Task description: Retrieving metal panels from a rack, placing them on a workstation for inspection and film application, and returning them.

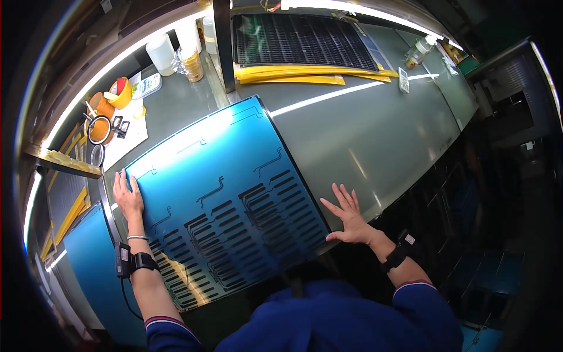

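A large blue panel (234,158) with dark slots and thin bent lines lies on the grey worktop in front of me. Its lower end comes close to my body, and the top reflects a bright glare. At the panel's left edge rests my left hand (128,198), its fingers stretched out and the thumb over the blue surface. My right hand (349,223) is spread open just beside the lower right edge, thumb toward the panel corner. Whether that thumb touches the edge I cannot tell. Neither hand grips anything.
Dark slotted sheets (305,41) with yellow edging lie at the back. An orange tape roll (99,130), a yellow roll (121,94) and a white canister (160,54) stand back left, near an upright post (223,47). A clear bottle (420,51) sits back right.
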A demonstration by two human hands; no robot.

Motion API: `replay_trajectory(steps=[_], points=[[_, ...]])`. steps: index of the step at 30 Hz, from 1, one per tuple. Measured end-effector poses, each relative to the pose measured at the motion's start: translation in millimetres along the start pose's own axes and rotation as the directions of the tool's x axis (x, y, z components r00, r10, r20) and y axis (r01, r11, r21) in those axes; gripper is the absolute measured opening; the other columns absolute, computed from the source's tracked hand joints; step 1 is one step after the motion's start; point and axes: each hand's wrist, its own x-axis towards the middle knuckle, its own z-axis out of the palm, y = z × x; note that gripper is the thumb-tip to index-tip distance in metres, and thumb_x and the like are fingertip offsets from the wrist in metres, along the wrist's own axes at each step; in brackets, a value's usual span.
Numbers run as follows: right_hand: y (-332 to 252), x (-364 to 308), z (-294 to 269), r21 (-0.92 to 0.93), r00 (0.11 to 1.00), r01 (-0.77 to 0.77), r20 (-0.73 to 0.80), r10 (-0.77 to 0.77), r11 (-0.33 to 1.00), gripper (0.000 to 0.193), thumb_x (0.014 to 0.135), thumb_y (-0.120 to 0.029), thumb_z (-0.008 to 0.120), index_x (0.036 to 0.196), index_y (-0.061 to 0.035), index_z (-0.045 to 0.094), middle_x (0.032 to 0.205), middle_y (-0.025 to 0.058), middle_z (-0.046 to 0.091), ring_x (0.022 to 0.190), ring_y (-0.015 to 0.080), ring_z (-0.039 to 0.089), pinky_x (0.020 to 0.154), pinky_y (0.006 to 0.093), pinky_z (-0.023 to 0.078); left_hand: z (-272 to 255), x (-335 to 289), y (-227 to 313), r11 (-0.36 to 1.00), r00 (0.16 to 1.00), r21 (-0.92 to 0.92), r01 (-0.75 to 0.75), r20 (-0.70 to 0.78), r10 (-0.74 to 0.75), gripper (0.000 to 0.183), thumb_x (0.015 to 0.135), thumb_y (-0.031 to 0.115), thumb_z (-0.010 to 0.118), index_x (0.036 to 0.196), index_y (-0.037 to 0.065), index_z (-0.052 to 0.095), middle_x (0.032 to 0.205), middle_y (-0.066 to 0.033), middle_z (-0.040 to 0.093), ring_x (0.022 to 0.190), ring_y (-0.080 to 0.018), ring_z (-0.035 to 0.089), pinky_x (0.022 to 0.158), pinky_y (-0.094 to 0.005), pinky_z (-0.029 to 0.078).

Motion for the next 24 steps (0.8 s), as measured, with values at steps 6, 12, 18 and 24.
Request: replay_trajectory(steps=[6, 12, 18, 24], points=[[-32.8, 0.0, -3.8, -0.155, 0.991, 0.137, 0.027, -0.134, 0.978, 0.085, 0.071, -0.037, 0.073, 0.141, -0.0138, 0.031, 0.151, 0.0184, 0.008, 0.14, 0.0358, 0.004, 0.11, 0.0523, -0.001, -3.7, 4.6, -2.6, 1.0, 0.998, 0.025, 0.006, 0.058, -0.007, 0.053, 0.093, 0.039, 0.042, 0.136, 0.008, 0.04, 0.142, -0.016, 0.034, 0.132, -0.0299, 0.031, 0.109, -0.0402, 0.023], [-90.5, 104.1, 50.2, -0.022, 0.686, 0.723, 0.144, -0.713, 0.691, 0.066, 0.079, -0.038, 0.063, 0.134, -0.0105, 0.04, 0.142, 0.0141, 0.035, 0.134, 0.0307, 0.027, 0.109, 0.0523, 0.015, 9.0, 0.4, 2.6, 0.979, 0.979, 0.193, 0.062, 0.177, -0.097, 0.078, 0.091, 0.054, 0.034, 0.142, -0.002, 0.017, 0.15, -0.0186, 0.016, 0.139, -0.0284, 0.013, 0.113, -0.0396, 0.008], [-37.6, 256.0, -3.9, -0.384, 0.929, 0.074, -0.308, -0.204, 0.92, 0.067, 0.092, -0.05, 0.037, 0.14, -0.0037, 0.03, 0.147, 0.0162, 0.026, 0.137, 0.0294, 0.021, 0.111, 0.0502, 0.011, -18.6, -0.3, -0.9, 0.978, 0.975, 0.201, 0.06, 0.198, -0.101, 0.079, 0.09, 0.052, 0.04, 0.141, -0.004, 0.019, 0.148, -0.0213, 0.017, 0.139, -0.0305, 0.014, 0.113, -0.0415, 0.011], [-35.8, 259.0, -3.9, -0.408, 0.888, -0.097, -0.447, -0.106, 0.908, 0.067, 0.093, -0.047, 0.036, 0.139, 0.0008, 0.029, 0.146, 0.0185, 0.027, 0.136, 0.0329, 0.023, 0.11, 0.0525, 0.012, -20.6, 0.7, -22.1, 0.999, 0.952, 0.046, -0.013, 0.305, -0.002, 0.079, 0.09, 0.051, 0.04, 0.142, -0.003, 0.016, 0.15, -0.0208, 0.013, 0.14, -0.0304, 0.01, 0.113, -0.042, 0.008]])
